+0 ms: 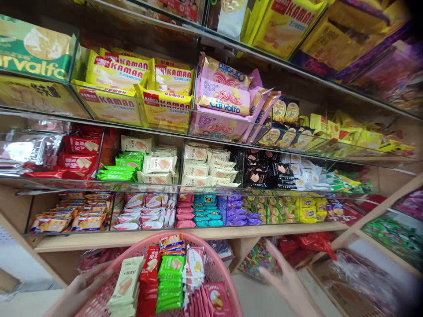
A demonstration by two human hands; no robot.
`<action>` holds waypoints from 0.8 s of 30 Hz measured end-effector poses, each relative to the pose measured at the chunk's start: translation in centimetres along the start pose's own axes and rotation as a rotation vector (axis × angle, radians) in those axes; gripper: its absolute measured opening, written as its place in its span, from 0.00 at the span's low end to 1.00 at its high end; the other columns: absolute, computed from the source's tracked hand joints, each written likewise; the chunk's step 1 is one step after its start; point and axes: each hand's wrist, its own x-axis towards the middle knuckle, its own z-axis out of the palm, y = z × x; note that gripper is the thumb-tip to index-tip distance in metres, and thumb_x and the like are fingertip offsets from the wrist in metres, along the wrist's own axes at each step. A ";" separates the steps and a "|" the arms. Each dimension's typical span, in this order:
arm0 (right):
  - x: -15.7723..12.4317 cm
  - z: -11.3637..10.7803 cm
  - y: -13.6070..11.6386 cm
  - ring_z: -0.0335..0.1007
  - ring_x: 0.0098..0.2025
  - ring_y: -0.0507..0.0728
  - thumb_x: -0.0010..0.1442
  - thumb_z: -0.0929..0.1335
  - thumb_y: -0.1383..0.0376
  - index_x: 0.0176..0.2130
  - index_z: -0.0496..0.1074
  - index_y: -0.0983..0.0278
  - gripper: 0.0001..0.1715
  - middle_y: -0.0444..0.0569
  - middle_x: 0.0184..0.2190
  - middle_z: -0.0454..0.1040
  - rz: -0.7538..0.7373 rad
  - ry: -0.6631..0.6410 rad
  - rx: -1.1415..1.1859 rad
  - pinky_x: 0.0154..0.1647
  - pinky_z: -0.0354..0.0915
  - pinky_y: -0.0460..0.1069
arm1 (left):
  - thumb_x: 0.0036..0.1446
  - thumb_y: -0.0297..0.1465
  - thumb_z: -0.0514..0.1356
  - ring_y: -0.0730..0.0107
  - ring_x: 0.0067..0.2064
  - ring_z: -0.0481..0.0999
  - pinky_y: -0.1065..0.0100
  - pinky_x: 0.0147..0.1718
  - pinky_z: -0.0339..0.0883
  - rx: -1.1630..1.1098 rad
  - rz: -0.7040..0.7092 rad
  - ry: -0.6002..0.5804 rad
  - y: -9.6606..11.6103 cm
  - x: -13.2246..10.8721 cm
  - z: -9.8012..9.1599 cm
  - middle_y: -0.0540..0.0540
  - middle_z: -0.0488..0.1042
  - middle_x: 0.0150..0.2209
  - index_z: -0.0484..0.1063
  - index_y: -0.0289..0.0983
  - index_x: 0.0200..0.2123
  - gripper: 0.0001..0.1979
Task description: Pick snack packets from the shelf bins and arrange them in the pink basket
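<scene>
My left hand (pixel 77 288) grips the near-left rim of the pink basket (pixel 228 281), which looks light and a little flexible, so the rim is my hold. Its snack packets (pixel 170 275) are soft and slippery. My right hand (pixel 289 281) hangs spread and empty, just right of the basket

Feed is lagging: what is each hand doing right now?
Left hand: blurred, at the rim of the pink basket; grip cannot be told.
Right hand: open, fingers spread, holding nothing.
</scene>
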 end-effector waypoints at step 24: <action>13.9 1.4 -4.1 0.62 0.49 0.65 0.49 0.71 0.66 0.55 0.58 0.60 0.36 0.55 0.48 0.64 -0.670 -0.007 -0.865 0.52 0.62 0.59 | 0.24 0.61 0.64 0.50 0.54 0.70 0.51 0.59 0.54 -0.090 -0.129 0.089 -2.1 -2.0 -2.3 0.56 0.78 0.44 0.78 0.50 0.33 0.31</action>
